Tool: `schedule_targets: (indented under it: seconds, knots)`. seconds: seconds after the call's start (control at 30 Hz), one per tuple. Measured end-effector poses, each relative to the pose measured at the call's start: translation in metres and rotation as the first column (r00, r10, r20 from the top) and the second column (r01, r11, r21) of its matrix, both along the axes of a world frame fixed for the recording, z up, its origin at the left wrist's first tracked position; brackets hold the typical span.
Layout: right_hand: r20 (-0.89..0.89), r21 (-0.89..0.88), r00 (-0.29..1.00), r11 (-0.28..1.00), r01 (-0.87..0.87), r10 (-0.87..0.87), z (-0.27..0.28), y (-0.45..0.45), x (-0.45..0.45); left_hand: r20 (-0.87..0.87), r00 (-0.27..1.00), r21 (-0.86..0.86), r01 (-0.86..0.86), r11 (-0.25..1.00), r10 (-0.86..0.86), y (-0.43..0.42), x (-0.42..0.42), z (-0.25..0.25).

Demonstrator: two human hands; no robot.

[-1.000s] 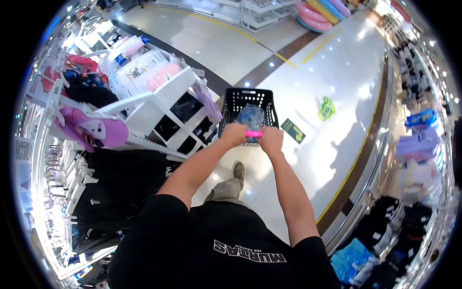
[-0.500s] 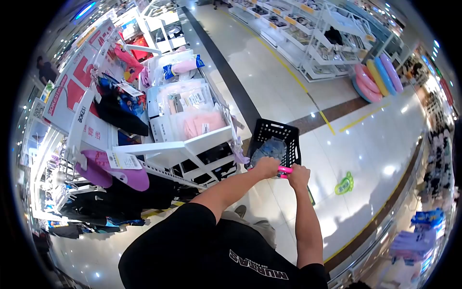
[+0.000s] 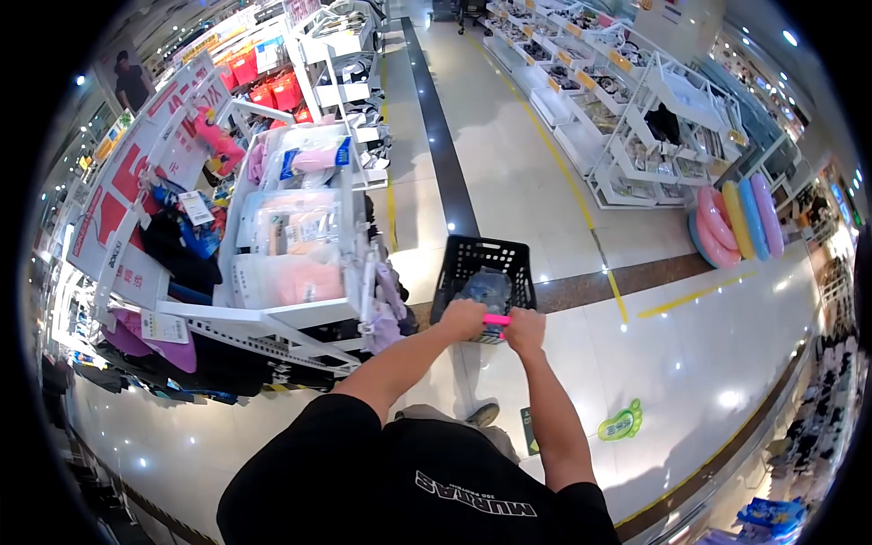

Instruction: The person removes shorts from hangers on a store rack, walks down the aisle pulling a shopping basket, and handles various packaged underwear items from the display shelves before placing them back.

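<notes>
Our L hand [image 3: 463, 318] & R hand [image 3: 525, 330] both wrapped round pink handle [image 3: 496, 320] at blk basket [image 3: 463, 243]. Plastic bundle [image 3: 488, 289] already inside; what's left, we can't tell.

The person wears a black T-shirt [image 3: 363, 481] with loose short sleeves [image 3: 336, 422] that end above the elbows. White-edged capitals [image 3: 475, 497], apparently MURTAS, cross the front beside a line too small to read surely. The trousers [image 3: 500, 440] are beige, the visible shoe [image 3: 484, 415] brownish-grey. Left hand [image 3: 463, 318] and right hand [image 3: 525, 330] are bare.
</notes>
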State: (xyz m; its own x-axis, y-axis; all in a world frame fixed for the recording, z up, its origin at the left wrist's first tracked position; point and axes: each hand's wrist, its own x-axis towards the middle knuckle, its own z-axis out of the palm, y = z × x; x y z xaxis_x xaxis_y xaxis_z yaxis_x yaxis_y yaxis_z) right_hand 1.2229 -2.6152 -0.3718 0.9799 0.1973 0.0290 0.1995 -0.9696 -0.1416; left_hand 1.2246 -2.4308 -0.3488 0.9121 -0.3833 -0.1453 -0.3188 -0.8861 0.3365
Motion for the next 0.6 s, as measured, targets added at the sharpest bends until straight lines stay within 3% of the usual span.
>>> schedule_targets:
  seconds: [0.23, 0.6]
  knots:
    - [-0.031, 0.001, 0.986, 0.986, -0.165, 0.165, -0.001, -0.025, 0.087, 0.041, 0.986, 0.021, -0.161, 0.987, 0.16, -0.027, 0.061, -0.022]
    - [-0.135, 0.004, 0.953, 0.962, -0.273, 0.271, 0.012, -0.016, 0.217, 0.084, 0.952, -0.05, -0.291, 0.955, 0.295, -0.019, 0.168, -0.037]
